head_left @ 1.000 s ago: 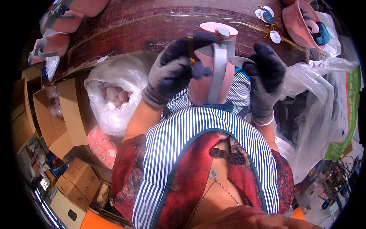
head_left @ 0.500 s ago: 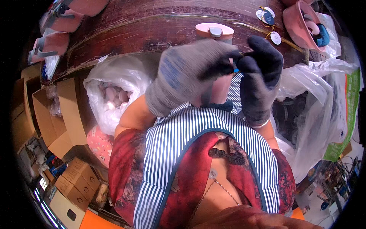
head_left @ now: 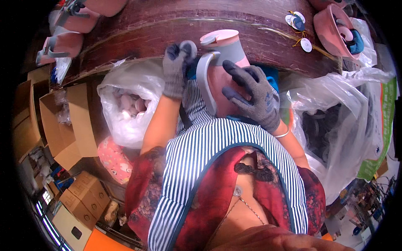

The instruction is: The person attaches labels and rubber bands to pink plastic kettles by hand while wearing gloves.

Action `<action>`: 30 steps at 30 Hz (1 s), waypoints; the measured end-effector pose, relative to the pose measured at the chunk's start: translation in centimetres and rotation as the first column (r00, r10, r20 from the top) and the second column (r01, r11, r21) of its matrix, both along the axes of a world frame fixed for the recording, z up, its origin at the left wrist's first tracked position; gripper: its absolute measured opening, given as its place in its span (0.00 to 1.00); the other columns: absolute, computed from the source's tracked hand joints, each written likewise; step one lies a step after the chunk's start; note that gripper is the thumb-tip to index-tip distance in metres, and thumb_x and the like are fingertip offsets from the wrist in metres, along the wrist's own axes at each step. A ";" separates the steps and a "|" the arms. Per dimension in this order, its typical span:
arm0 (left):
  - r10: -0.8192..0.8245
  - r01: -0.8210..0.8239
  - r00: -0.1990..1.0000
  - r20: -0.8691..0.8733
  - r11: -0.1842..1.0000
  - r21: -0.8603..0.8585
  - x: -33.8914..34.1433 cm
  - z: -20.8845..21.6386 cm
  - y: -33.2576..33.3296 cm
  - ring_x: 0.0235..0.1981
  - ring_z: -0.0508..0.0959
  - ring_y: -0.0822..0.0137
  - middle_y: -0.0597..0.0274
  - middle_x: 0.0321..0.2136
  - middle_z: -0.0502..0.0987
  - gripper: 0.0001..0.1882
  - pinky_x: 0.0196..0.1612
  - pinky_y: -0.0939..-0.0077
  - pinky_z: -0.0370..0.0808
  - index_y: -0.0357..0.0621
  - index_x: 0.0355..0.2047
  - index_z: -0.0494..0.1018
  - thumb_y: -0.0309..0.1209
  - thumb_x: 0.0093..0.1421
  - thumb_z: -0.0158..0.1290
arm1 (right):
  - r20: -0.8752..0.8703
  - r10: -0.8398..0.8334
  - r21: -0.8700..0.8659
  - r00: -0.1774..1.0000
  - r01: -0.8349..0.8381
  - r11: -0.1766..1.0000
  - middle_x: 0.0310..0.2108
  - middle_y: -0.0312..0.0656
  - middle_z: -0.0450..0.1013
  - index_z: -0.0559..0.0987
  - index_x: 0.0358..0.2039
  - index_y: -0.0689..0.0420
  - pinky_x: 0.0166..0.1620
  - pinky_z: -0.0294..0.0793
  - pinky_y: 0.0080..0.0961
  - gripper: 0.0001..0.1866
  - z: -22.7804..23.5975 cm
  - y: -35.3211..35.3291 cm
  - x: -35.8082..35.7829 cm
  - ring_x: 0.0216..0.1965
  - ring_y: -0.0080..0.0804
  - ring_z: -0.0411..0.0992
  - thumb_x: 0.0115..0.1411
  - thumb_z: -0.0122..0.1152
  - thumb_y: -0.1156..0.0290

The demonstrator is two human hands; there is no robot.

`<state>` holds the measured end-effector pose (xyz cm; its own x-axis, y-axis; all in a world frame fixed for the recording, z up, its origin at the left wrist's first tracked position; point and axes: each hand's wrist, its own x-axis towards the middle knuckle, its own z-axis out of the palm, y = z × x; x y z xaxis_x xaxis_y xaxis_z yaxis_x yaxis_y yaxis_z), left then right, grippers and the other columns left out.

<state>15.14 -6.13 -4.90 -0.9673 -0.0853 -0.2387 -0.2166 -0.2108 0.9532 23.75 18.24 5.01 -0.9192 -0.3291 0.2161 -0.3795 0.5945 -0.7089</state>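
A pink jug [head_left: 224, 81] with a grey collar and grey handle [head_left: 204, 79] stands slightly tilted in front of my striped apron. Its pink lid [head_left: 220, 37] is on top, and its base is hidden close to my body. My right hand [head_left: 257, 94], in a grey glove with dark fingertips, grips the jug's right side with its fingers apart. Left of the handle, my gloved left hand [head_left: 178, 69] is raised and closed, apart from the jug. A rounded grey shape shows at its fingertips; I cannot tell whether it is a held part.
A plastic bag of pink round parts [head_left: 132, 104] is at left, beside an open carton [head_left: 69, 121]. At right, a clear bag holds dark parts [head_left: 318, 129]. Round tags [head_left: 296, 21] and a pink container [head_left: 335, 31] lie on the dark red table [head_left: 167, 27]; more pink jugs [head_left: 67, 44] stand far left.
My hands, earlier together above the jug, have parted: the left moved left, the right came down onto the jug. The jug has turned, so its handle now faces left.
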 end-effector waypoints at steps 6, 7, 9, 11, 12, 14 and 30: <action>-0.077 -0.041 0.948 0.310 0.934 0.356 7.1 8.5 0.5 0.45 0.78 0.66 0.57 0.48 0.72 0.20 0.48 0.71 0.78 0.37 0.52 0.68 0.36 0.65 0.56 | -0.123 0.059 0.302 0.991 -0.019 0.953 0.37 0.44 0.71 0.76 0.55 0.50 0.42 0.74 0.36 0.30 1.5 -1.1 -1.1 0.39 0.42 0.71 0.54 0.67 0.50; -0.217 0.184 0.933 0.288 0.973 0.138 7.8 10.3 0.8 0.46 0.77 0.67 0.59 0.48 0.73 0.21 0.50 0.71 0.77 0.38 0.55 0.67 0.33 0.64 0.58 | -0.083 0.065 0.311 0.994 -0.036 0.950 0.38 0.45 0.71 0.76 0.54 0.52 0.42 0.74 0.36 0.31 1.9 -1.6 -1.5 0.40 0.43 0.72 0.53 0.67 0.50; -0.344 0.342 0.936 0.081 0.939 0.036 9.6 8.8 2.3 0.43 0.77 0.70 0.62 0.45 0.75 0.21 0.49 0.72 0.76 0.39 0.54 0.69 0.30 0.63 0.59 | -0.079 0.001 0.235 0.997 0.018 0.972 0.39 0.46 0.73 0.74 0.55 0.55 0.42 0.75 0.37 0.32 1.5 -2.7 -1.7 0.40 0.44 0.74 0.52 0.69 0.54; -0.314 0.304 0.949 0.022 0.932 0.200 9.4 5.3 1.9 0.40 0.78 0.73 0.63 0.44 0.77 0.24 0.44 0.78 0.75 0.40 0.57 0.67 0.29 0.62 0.60 | -0.085 -0.030 0.189 0.996 0.045 0.981 0.40 0.47 0.74 0.73 0.56 0.56 0.42 0.75 0.37 0.33 1.5 -2.7 -2.5 0.40 0.44 0.75 0.52 0.70 0.56; -0.294 0.283 0.956 -0.004 0.917 0.282 9.4 3.5 1.7 0.39 0.78 0.75 0.64 0.43 0.77 0.26 0.42 0.81 0.75 0.41 0.58 0.66 0.28 0.61 0.60 | -0.037 0.011 0.114 0.999 -0.006 0.993 0.41 0.49 0.75 0.71 0.59 0.58 0.43 0.76 0.37 0.36 1.4 -2.3 -2.8 0.39 0.45 0.76 0.52 0.71 0.58; -0.206 0.131 0.976 0.067 0.809 0.574 9.2 9.0 1.4 0.38 0.77 0.78 0.66 0.44 0.77 0.25 0.38 0.86 0.73 0.43 0.60 0.66 0.29 0.63 0.58 | 0.061 0.052 -0.090 0.997 -0.046 0.995 0.39 0.50 0.75 0.66 0.64 0.63 0.44 0.77 0.33 0.39 3.2 -1.7 -2.3 0.38 0.39 0.77 0.54 0.71 0.65; 0.427 -0.615 0.677 -0.599 0.775 -0.143 -18.0 4.5 -35.8 0.39 0.80 0.63 0.56 0.43 0.79 0.19 0.38 0.70 0.76 0.40 0.51 0.71 0.32 0.62 0.59 | 0.272 -0.193 -0.415 0.943 0.296 0.860 0.54 0.53 0.74 0.72 0.58 0.65 0.56 0.73 0.31 0.24 -2.4 3.5 -2.6 0.53 0.39 0.76 0.61 0.62 0.76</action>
<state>-2.83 -41.91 -0.44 -0.6991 -0.5906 0.4031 0.3671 0.1873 0.9111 21.19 21.69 2.61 -0.9973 -0.0041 0.0737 -0.0724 0.2503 -0.9655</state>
